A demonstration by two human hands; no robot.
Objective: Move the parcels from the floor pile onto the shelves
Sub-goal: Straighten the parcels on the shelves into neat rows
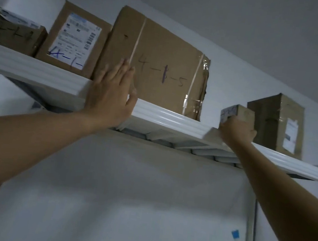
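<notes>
A white top shelf (174, 120) runs high across the view. A large cardboard parcel (161, 64) marked "4-1-5" stands on it. My left hand (111, 91) presses flat against that parcel's lower left front, fingers straight. To the right, my right hand (235, 130) grips a small cardboard parcel (240, 112) at the shelf's front edge. Whether the small parcel rests on the shelf cannot be told.
On the shelf's left stand a labelled brown parcel (74, 38) and a low box (12, 30). A taped brown box (277, 121) sits at the right, just behind the small parcel. Below the shelf are a pale wall, a blue tape mark (235, 234) and a metal upright (250, 223).
</notes>
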